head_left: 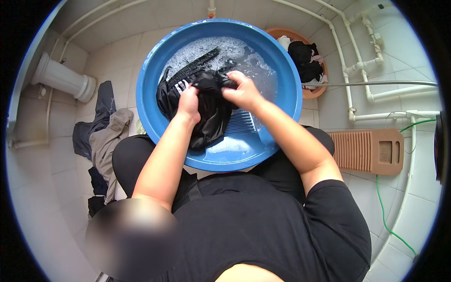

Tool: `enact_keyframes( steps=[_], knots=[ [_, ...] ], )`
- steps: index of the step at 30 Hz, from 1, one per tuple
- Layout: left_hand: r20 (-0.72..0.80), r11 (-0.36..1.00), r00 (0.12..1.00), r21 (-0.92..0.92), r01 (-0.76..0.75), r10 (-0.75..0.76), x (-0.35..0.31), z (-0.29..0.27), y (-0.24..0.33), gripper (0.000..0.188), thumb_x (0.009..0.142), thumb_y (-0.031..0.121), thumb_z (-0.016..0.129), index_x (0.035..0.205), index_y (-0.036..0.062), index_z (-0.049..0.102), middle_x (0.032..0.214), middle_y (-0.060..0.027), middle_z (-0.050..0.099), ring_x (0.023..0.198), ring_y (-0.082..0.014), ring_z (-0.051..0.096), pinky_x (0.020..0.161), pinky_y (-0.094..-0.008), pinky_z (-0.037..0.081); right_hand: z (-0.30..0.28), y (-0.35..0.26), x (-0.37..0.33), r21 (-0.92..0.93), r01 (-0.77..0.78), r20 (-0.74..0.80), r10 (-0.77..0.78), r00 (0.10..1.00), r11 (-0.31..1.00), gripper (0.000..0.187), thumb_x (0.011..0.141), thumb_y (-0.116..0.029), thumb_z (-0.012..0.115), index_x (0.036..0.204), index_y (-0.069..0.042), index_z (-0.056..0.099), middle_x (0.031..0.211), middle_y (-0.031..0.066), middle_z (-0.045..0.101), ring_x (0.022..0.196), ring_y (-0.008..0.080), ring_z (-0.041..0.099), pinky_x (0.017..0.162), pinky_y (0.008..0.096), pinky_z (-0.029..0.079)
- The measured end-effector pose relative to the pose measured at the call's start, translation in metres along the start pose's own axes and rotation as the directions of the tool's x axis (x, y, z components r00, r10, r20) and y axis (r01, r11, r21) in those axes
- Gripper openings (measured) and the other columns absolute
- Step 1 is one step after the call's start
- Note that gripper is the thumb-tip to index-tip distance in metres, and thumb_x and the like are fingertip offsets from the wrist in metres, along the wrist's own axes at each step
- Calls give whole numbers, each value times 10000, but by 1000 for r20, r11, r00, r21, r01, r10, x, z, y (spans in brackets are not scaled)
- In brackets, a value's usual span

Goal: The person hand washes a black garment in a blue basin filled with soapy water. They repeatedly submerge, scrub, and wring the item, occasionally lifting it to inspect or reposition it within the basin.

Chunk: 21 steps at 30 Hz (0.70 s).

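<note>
A black garment (206, 127) with a ribbed, elastic-looking band and small white stripes lies partly in a large blue basin (144, 101). My left hand (189, 103) is closed on its bunched upper part, thumb side up. Facing it, my right hand (242, 90) grips the same bunch from the right. Between the two hands the cloth is slightly blurred. The lower part of the garment drapes over the basin's ribbed blue washboard (242, 123). Foamy water (188, 51) fills the far part of the basin, and wet cloth spreads toward its left wall.
An orange-brown tub (324, 89) of dark and light clothes stands behind at right. A brown washboard (359, 151) lies right of my knee, near a green hose (381, 202) and white pipes (359, 70). Grey trousers (110, 136) and dark clothes (96, 124) lie at left.
</note>
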<state>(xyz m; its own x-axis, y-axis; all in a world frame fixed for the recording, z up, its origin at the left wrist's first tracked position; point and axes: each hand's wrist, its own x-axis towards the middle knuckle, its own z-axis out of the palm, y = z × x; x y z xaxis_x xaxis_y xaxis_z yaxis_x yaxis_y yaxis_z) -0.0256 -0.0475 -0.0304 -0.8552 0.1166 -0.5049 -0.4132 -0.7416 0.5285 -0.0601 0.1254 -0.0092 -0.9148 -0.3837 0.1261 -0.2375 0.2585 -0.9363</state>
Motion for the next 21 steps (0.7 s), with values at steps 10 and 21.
enact_keyframes(
  steps=[10, 21],
  knots=[
    [-46, 999, 999, -33, -22, 20, -20, 8, -15, 365, 879, 275, 359, 1117, 56, 528, 1094, -149, 565, 1005, -246, 551, 870, -375, 448, 64, -39, -12, -439, 282, -134, -372, 918, 853, 204, 672, -314, 621, 657, -117, 568, 611, 101, 542, 573, 296, 567, 543, 382, 473],
    [-121, 993, 988, 60, 105, -98, 1, 26, -24, 235, 830, 233, 490, 891, 40, 609, 858, -87, 632, 775, -198, 611, 735, -337, 499, 9, 17, 2, -553, -126, -120, 71, 990, 824, 246, 779, -324, 528, 814, -88, 587, 880, 135, 613, 821, 326, 589, 709, 411, 476]
  ],
)
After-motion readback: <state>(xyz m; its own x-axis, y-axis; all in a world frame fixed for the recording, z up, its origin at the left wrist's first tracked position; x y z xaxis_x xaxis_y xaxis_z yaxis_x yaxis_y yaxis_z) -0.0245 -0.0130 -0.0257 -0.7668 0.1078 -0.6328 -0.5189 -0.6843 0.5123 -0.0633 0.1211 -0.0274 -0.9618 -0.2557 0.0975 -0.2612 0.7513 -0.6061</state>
